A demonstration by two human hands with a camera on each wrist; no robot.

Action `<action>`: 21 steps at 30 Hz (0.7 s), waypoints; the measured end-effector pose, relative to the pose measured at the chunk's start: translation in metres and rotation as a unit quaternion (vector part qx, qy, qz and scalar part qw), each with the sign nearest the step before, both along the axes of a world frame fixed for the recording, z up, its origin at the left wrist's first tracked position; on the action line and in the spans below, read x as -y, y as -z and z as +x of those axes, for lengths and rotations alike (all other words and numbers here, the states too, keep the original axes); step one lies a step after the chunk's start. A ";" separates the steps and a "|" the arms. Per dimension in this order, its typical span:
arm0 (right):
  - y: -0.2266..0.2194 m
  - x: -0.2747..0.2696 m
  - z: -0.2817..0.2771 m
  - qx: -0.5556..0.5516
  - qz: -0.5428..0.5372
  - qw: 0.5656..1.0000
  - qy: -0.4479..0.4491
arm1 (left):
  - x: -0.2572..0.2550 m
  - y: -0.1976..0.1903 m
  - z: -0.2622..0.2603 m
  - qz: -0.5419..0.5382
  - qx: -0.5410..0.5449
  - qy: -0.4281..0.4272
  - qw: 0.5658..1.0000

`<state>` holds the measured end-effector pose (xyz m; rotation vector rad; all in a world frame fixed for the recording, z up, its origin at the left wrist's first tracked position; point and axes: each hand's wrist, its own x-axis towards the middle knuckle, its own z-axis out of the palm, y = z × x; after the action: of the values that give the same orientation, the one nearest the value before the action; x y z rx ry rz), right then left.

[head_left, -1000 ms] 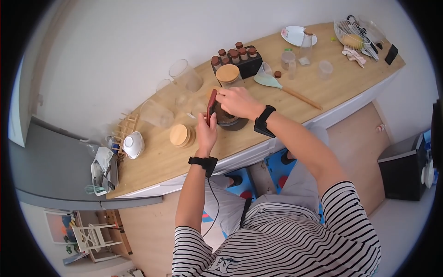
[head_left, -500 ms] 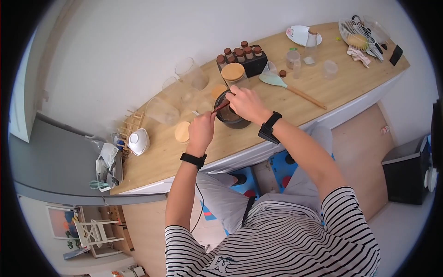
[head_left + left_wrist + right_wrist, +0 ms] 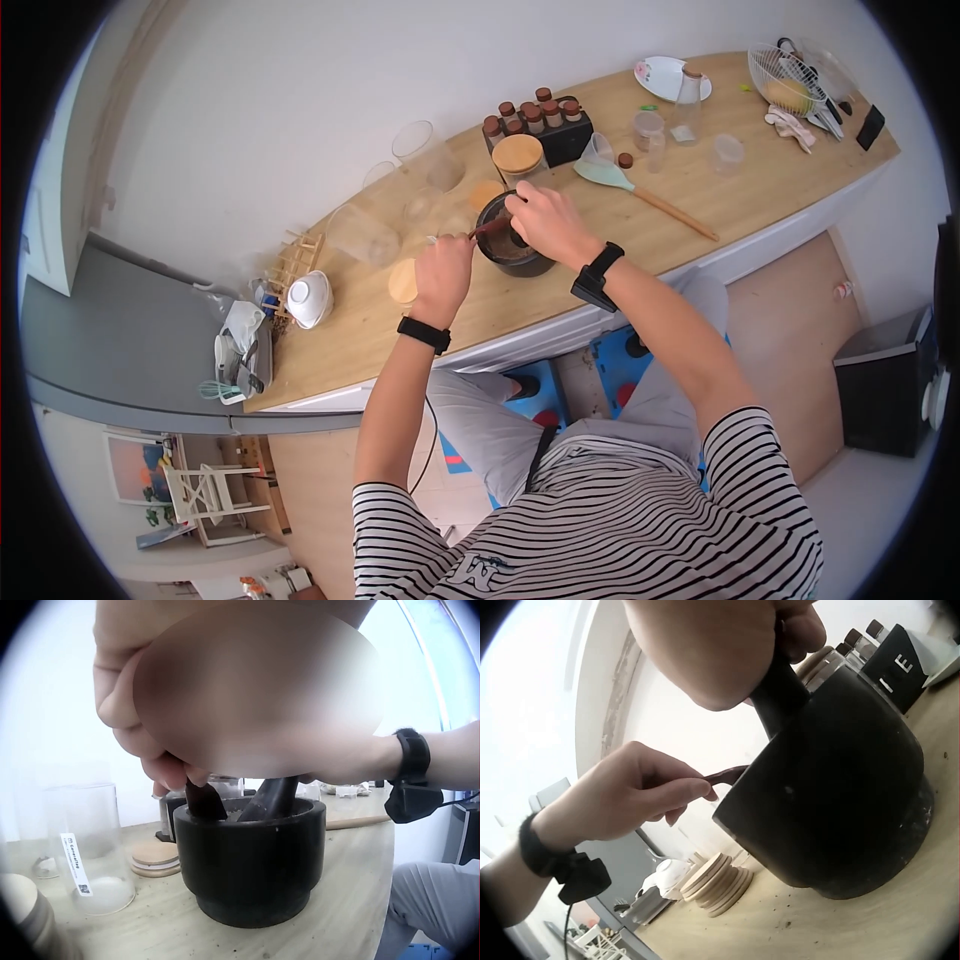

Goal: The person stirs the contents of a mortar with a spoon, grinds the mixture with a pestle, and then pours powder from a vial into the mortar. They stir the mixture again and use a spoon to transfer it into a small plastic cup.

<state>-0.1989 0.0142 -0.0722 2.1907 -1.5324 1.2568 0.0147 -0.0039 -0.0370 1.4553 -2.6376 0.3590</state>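
Note:
A black mortar stands near the counter's front edge with brown matter inside; the left wrist view shows its dark outer wall. My right hand grips a black pestle that leans inside the bowl. From the left, my left hand pinches the handle of a dark red utensil, whose other end reaches into the mortar. In the left wrist view the utensil and the pestle dip in side by side. The utensil's tip is hidden by the rim.
Behind the mortar are a wooden-lidded jar and a rack of small bottles. Clear containers and a round wooden lid lie left. A spatula rests right, with a white plate farther back.
The red utensil, held up over the mortar's left side a second ago, has tipped down into the bowl. My left hand has turned over. The right hand remains above the mortar.

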 end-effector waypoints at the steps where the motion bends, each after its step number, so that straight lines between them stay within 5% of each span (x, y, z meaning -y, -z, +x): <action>1: -0.002 0.001 0.000 0.003 -0.008 1.000 -0.003 | 0.000 -0.001 0.001 -0.009 -0.014 -0.002 1.000; 13: -0.001 0.012 -0.001 -0.050 -0.040 0.996 -0.059 | -0.004 0.013 0.009 0.018 -0.150 0.018 0.988; 21: -0.033 0.006 -0.011 0.001 0.067 0.995 -0.077 | -0.002 0.038 0.001 0.063 -0.241 0.008 0.968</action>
<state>-0.2104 0.0079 -0.0389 2.4337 -1.5156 1.2308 0.0156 -0.0015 -0.0745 1.3423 -2.3060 -0.1548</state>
